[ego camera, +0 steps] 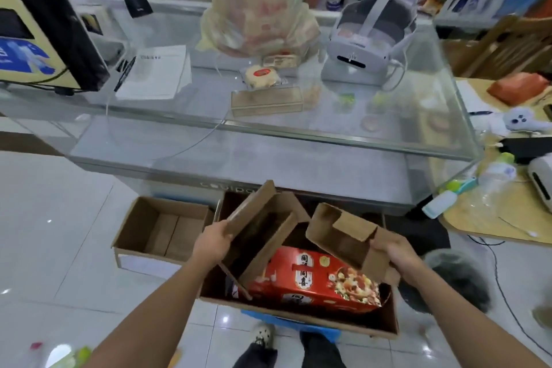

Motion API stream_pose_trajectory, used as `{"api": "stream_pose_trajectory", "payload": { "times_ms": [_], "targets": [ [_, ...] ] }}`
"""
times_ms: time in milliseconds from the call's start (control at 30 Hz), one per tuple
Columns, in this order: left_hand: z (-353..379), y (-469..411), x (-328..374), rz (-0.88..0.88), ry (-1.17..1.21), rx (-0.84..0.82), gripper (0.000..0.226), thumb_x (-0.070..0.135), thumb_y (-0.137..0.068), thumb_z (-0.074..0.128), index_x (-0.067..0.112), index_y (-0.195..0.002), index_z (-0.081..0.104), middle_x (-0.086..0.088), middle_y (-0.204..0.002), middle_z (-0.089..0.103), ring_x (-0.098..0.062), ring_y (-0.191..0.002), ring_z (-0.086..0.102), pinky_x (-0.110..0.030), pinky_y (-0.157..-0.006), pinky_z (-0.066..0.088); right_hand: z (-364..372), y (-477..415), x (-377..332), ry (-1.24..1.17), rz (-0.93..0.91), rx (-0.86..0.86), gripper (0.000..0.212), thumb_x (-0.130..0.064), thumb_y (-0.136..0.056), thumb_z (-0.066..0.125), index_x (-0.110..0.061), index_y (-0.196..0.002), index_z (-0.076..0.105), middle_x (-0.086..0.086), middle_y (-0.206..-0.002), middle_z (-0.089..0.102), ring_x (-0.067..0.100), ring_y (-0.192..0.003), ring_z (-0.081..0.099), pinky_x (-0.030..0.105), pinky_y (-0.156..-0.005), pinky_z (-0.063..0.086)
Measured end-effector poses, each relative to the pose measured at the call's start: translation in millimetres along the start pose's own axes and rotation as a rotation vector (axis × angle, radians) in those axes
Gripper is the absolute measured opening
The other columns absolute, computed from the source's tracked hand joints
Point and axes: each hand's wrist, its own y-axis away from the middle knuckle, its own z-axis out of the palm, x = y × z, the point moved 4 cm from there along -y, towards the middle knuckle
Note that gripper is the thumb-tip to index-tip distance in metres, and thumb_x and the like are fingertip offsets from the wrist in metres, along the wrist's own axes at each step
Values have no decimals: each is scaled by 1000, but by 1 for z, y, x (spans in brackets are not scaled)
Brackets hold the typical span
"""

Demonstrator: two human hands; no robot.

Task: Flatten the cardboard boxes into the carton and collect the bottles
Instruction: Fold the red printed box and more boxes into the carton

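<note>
A large brown carton [298,320] sits on the floor below me, with a red printed box [316,281] lying inside it. My left hand [210,243] grips a brown cardboard box [263,230] by its upper flap, tilted over the carton. My right hand [394,257] holds a smaller open cardboard box [343,236] above the carton's right side. An open cardboard box [161,227] stands on the floor to the left. Clear plastic bottles [493,176] lie on the wooden table at the right.
A glass counter [268,128] stands just behind the carton, carrying papers, a plastic bag and a white headset [367,39]. A blue stool [316,331] shows under the carton. Cables run over the tiled floor at right. Bottles [71,355] lie at bottom left.
</note>
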Motion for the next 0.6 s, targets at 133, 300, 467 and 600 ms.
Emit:
{"api": "stream_pose_trajectory", "payload": {
  "times_ms": [133,300,467,600],
  "targets": [
    [14,4,0,-53,-221,85,34,16,-95,47,20,-127,57,-6,-113,67,-24,-102,64,-35,-86,52,12,-43,6,284,19,-91,41,-28,-86,66,-11,-123,57,12,-126,58,28,-117,53,40,-103,42],
    [23,4,6,-116,-319,157,36,15,-96,44,27,-127,57,-2,-118,64,-22,-107,61,-32,-87,49,40,-86,-4,214,83,-343,46,-24,-86,68,-9,-126,52,7,-119,59,22,-107,56,29,-78,47],
    [16,-7,7,-155,-375,226,34,18,-98,43,28,-127,57,3,-126,61,-19,-115,57,-30,-96,47,47,-135,-3,263,68,-425,16,-17,-87,67,-15,-101,61,5,-100,65,15,-87,59,29,-70,48],
    [17,-13,11,-110,-410,244,34,17,-99,42,26,-128,57,5,-128,59,-17,-118,55,-28,-98,45,17,-179,26,717,36,-183,31,-40,-86,65,-12,-82,52,5,-79,58,25,-84,62,30,-54,53]
  ]
}}
